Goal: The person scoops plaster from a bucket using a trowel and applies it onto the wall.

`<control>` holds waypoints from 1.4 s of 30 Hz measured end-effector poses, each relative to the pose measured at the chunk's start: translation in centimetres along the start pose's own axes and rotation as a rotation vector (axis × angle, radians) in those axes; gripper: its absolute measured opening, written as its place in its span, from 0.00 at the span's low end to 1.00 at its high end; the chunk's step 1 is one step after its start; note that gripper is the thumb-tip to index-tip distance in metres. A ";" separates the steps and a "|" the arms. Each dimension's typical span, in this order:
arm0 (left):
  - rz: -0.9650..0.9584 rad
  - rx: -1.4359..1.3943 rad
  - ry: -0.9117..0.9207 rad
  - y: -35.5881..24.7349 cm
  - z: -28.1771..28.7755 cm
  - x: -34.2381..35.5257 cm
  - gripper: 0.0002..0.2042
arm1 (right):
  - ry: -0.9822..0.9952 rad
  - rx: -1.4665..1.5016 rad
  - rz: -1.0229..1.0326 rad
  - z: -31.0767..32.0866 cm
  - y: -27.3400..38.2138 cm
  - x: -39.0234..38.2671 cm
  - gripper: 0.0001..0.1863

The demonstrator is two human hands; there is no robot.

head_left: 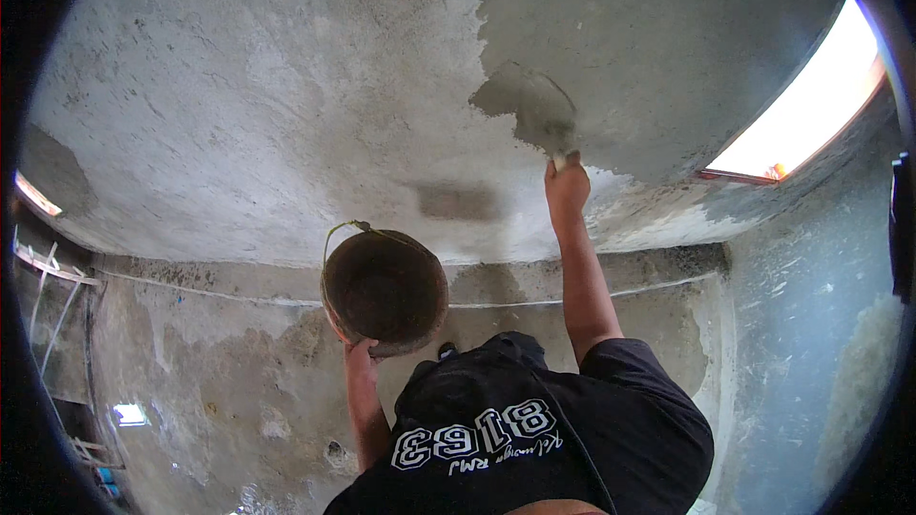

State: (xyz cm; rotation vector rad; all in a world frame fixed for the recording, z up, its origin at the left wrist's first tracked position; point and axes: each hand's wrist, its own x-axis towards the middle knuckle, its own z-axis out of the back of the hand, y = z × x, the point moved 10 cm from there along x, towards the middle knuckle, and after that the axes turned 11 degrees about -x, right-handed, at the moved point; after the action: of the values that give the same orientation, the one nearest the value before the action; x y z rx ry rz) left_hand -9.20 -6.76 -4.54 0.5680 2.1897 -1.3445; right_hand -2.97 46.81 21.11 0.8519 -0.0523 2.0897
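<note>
At 7 o'clock, the left hand (360, 351), one of two hands, grips the lower side of one bucket (436, 298) at 8. Toward 1 o'clock, one tool (548, 122) meets the wall (286, 95), its handle clasped by the right hand (570, 189). One dark coat (658, 57) lies beyond, seemingly being spread; the next stroke probably calls for steady, even pressure.

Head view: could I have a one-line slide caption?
Right hand holds a tool at the darker patch on the wall; left hand supports a bucket.
</note>
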 end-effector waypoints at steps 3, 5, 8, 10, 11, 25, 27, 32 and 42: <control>-0.051 -0.071 0.012 -0.2 1.2 -0.4 0.24 | 0.083 0.008 -0.107 -1.7 -2.8 -3.9 0.16; 0.053 -0.016 0.016 0.8 2.0 -0.4 0.26 | 0.202 0.009 -0.190 -3.0 -4.2 -5.6 0.16; 0.010 -0.159 0.086 0.8 1.9 -0.6 0.26 | 0.009 0.132 -0.135 -1.6 -2.8 -4.2 0.16; 0.001 -0.081 0.035 0.6 2.7 -0.3 0.25 | -0.021 0.207 -0.048 -1.7 -0.5 -1.6 0.16; 0.003 -0.033 0.029 0.5 2.9 -0.1 0.25 | -0.097 0.265 0.017 -1.2 0.9 -0.7 0.16; 0.014 -0.076 0.049 0.0 1.4 1.9 0.26 | 0.080 0.052 -0.001 -0.2 3.0 -1.2 0.22; 0.007 -0.061 0.069 0.0 1.1 1.9 0.26 | 0.119 0.020 -0.026 -1.0 2.2 -0.1 0.22; 0.092 -0.023 -0.007 1.2 2.1 2.6 0.24 | 0.264 -0.065 -0.061 -3.8 0.9 -3.6 0.21; 0.065 -0.008 0.068 0.4 1.1 2.0 0.22 | 0.135 0.062 -0.031 0.0 0.5 -1.9 0.20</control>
State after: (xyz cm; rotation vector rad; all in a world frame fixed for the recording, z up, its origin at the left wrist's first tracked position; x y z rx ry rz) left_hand -10.36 -7.36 -6.47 0.6853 2.2097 -1.3002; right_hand -2.60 45.15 20.15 0.7416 0.0974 2.1237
